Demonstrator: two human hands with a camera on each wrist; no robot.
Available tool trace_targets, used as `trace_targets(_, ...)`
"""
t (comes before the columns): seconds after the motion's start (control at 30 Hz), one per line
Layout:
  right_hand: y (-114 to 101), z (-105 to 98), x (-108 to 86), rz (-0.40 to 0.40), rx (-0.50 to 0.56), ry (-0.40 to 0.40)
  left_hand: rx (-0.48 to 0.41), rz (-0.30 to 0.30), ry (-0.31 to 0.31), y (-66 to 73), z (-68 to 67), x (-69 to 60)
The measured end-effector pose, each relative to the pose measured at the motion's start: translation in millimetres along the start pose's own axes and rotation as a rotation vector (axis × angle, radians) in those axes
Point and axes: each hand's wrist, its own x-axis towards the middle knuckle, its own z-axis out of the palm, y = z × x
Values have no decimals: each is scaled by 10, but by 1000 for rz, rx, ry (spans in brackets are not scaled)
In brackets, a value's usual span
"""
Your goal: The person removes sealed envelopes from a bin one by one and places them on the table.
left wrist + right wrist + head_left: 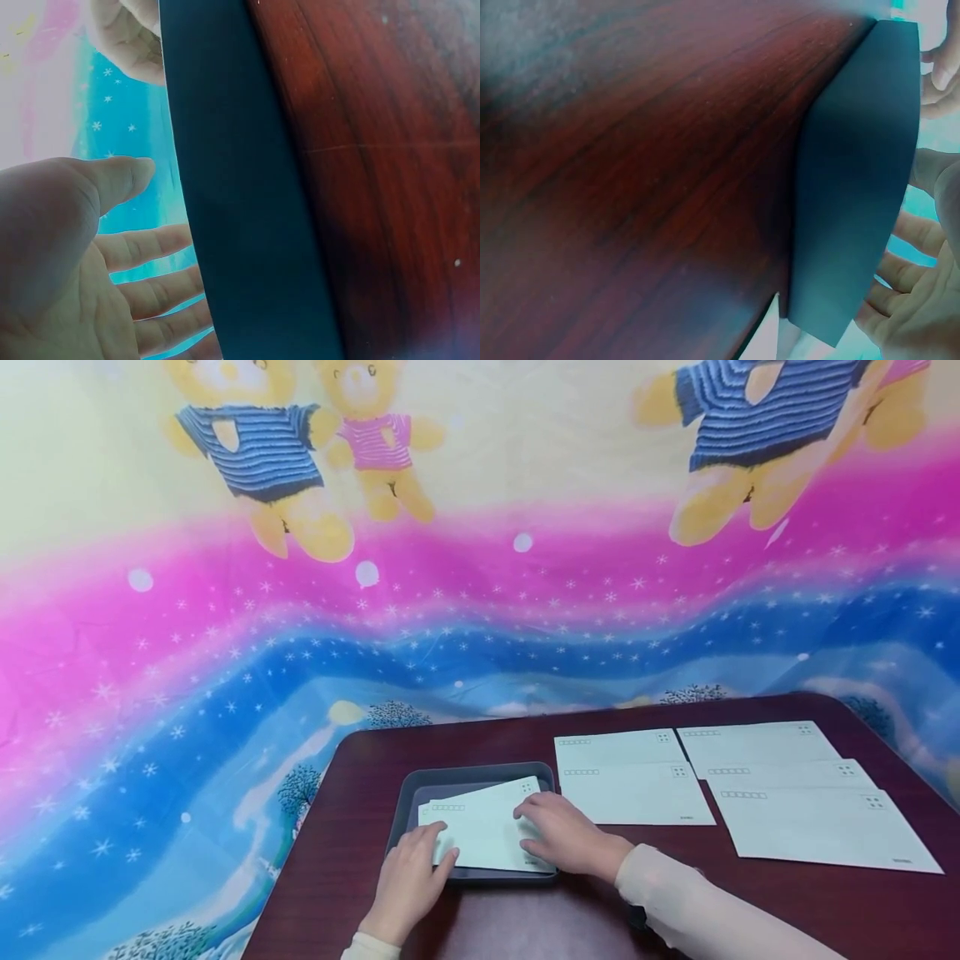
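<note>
Both hands over envelopes in grey tray; wrist cams mostly get tray wall

Head view: dark grey rectangular shallow tray [480, 772] sits on a dark reddish-brown wood-grain table [517, 918]. Inside it, a few pale rectangular paper envelopes with printed box rows [480, 835], overlapping, top one slightly askew. Left hand [408, 872] is at their left side, thumb out from the fingers; right hand [570, 835] reaches over their right side, fingers lightly bent, thumb apart. No pinch visible on either; exact fingertip contact with paper, can't tell.

Only the head view has the laid-out envelopes right of the tray: an overlapping pair of pale envelopes [633, 797], then an overlapping group of three pale envelopes [825, 827] further right. Pale long sleeve [720, 902] on the right arm also shows here, plus the printed cloth backdrop with bears and snowflakes [450, 593].

Left wrist view: palm side of left hand, thumb extended, fingers straight and spread, tips cut off by the tray's outer wall; a bit of the other hand at top. Envelopes in the tray hidden here.

Right wrist view: same wall from the other end, right fingers extended and partly behind it, other hand at upper right. A pale flat corner [763, 334] pokes in at bottom; which envelope, can't tell.
</note>
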Motion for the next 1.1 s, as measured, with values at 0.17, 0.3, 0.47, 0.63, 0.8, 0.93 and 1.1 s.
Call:
trace_targets(0.17, 13, 64, 11, -1, -21, 2, 6, -2, 2, -12, 2, 25)
trace_targets(0.3, -4, 92, 37, 2, -28, -5, 5, -5, 1, -25, 21, 33)
trace_targets(0.47, -31, 125, 78, 0, -55, -14, 6, -11, -3, -43, 54, 43)
trace_targets(0.63, -36, 169, 124, -14, -75, -10, 15, -17, -4, -56, 64, 51)
trace_targets(0.8, -35, 170, 167, 12, -97, -22, 19, -22, -8, -67, 61, 68)
trace_targets(0.93, -38, 154, 187, 52, -119, -58, 25, -19, -8, -80, 62, 68)
trace_targets(1.1, -47, 142, 202, 71, -128, -77, 28, -13, -10, -90, 66, 63)
